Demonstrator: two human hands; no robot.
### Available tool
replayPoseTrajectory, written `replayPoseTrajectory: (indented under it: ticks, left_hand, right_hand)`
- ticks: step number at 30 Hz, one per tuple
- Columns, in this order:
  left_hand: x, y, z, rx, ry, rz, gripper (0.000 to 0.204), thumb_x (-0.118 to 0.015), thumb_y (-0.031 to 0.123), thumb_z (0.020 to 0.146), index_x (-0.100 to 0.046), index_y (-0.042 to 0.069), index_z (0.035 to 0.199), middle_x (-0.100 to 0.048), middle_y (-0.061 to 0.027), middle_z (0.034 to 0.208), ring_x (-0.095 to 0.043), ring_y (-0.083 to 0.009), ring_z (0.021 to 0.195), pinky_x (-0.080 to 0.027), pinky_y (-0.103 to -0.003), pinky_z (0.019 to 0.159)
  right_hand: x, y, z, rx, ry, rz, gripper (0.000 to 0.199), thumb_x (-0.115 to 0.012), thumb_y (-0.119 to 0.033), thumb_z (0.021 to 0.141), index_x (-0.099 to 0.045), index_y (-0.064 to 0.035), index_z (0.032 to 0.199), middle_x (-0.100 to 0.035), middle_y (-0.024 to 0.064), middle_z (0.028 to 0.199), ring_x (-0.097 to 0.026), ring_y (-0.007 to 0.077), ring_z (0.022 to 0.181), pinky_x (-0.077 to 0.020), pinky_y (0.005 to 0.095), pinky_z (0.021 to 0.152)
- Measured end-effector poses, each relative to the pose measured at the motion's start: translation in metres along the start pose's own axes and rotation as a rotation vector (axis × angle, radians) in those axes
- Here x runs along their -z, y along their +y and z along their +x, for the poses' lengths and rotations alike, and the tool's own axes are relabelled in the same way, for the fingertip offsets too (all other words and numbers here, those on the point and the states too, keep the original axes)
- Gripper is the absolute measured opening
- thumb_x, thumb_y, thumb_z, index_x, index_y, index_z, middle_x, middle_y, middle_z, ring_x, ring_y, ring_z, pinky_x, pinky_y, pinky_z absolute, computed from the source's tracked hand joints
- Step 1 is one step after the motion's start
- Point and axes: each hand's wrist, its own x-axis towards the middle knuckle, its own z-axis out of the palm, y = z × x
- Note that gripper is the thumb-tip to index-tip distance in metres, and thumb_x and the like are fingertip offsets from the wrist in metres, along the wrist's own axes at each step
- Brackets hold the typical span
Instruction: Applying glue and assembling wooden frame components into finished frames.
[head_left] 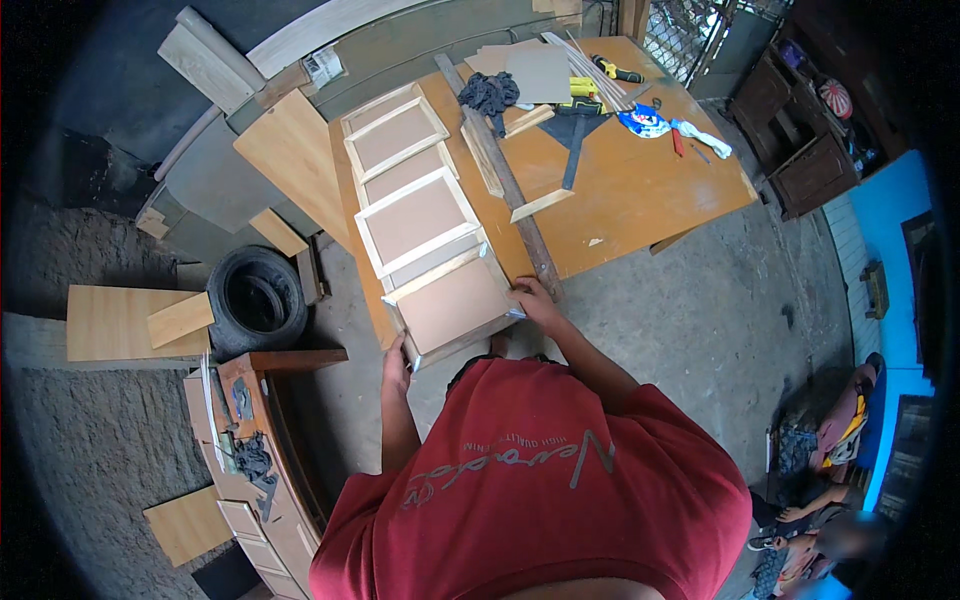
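A long wooden cabinet frame (445, 312) with pale wood borders and several flat brownish panels lies along the left side of the orange table, its near end jutting toward me. My left hand (397, 368) grips the near left corner, the fingers partly hidden by the edge. At the near right corner, my right hand (537, 302) holds the other side, fingers curled over the edge. A raised framed panel (418, 215) sits on the middle of the long frame. To its right a dark straight bar (515, 205) runs lengthwise over the table.
On the orange table (650, 190) are a dark cloth (489, 95), a set square (573, 140), a yellow-black tool (618, 70) and wood strips. Left stand a tyre (257, 302), leaning boards (295, 160) and a wooden cabinet (265, 400). A person (815, 520) sits at lower right.
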Motion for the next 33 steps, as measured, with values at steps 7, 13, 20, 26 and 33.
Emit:
replayPoseTrajectory:
  ticks: [7, 13, 20, 26, 33]
  left_hand:
    - [-0.004, 0.007, 0.003, -0.035, -0.057, -0.049, 0.055, -0.057, 0.048, 0.091, -0.055, 0.01, 0.131, -0.061, -0.0077, 0.122, -0.055, -0.0227, 0.111, -0.043, -0.038, 0.093]
    - [-0.001, 0.014, 0.008, -0.052, -0.057, 0.012, 0.06, -0.055, 0.05, 0.092, -0.052, 0.009, 0.135, -0.059, -0.0122, 0.125, -0.057, -0.0263, 0.107, -0.044, -0.038, 0.092]
    - [-0.007, 0.031, -0.003, -0.019, 0.114, 0.277, 0.064, -0.052, 0.055, 0.091, -0.054, 0.004, 0.129, -0.062, -0.0145, 0.118, -0.059, -0.026, 0.103, -0.047, -0.042, 0.085]
    - [0.013, 0.037, 0.034, -0.221, 0.417, 0.432, 0.054, -0.056, 0.048, 0.091, -0.062, -0.002, 0.112, -0.068, -0.0131, 0.095, -0.063, -0.0217, 0.08, -0.048, -0.033, 0.07]
    - [-0.003, 0.086, 0.083, -0.319, 0.313, 0.169, 0.044, -0.057, 0.043, 0.094, -0.063, 0.0, 0.099, -0.062, -0.004, 0.078, -0.058, -0.0139, 0.066, -0.044, -0.026, 0.057]
  right_hand:
    - [-0.002, -0.026, -0.008, -0.014, -0.028, 0.042, 0.049, -0.071, -0.025, 0.084, -0.053, -0.0026, 0.124, -0.058, 0.0083, 0.112, -0.055, 0.018, 0.105, -0.0431, 0.0296, 0.093]
    - [-0.005, -0.014, 0.005, 0.1, -0.027, 0.093, 0.053, -0.074, -0.027, 0.083, -0.053, -0.001, 0.124, -0.06, 0.0086, 0.109, -0.056, 0.0172, 0.098, -0.0465, 0.0298, 0.087]
    - [0.006, -0.027, 0.008, 0.2, 0.064, -0.424, 0.057, -0.07, -0.03, 0.083, -0.048, -0.0008, 0.126, -0.061, 0.0242, 0.118, -0.06, 0.0333, 0.111, -0.0471, 0.0394, 0.093]
    - [-0.006, -0.088, 0.012, 0.266, 0.083, -0.574, 0.054, -0.066, -0.027, 0.085, -0.045, -0.0034, 0.13, -0.067, 0.0219, 0.106, -0.066, 0.0363, 0.099, -0.0503, 0.0423, 0.089]
    - [-0.029, -0.104, 0.09, 0.311, 0.062, -0.479, 0.049, -0.064, -0.023, 0.086, -0.045, -0.005, 0.128, -0.067, 0.0225, 0.103, -0.065, 0.0387, 0.099, -0.0503, 0.0451, 0.089]
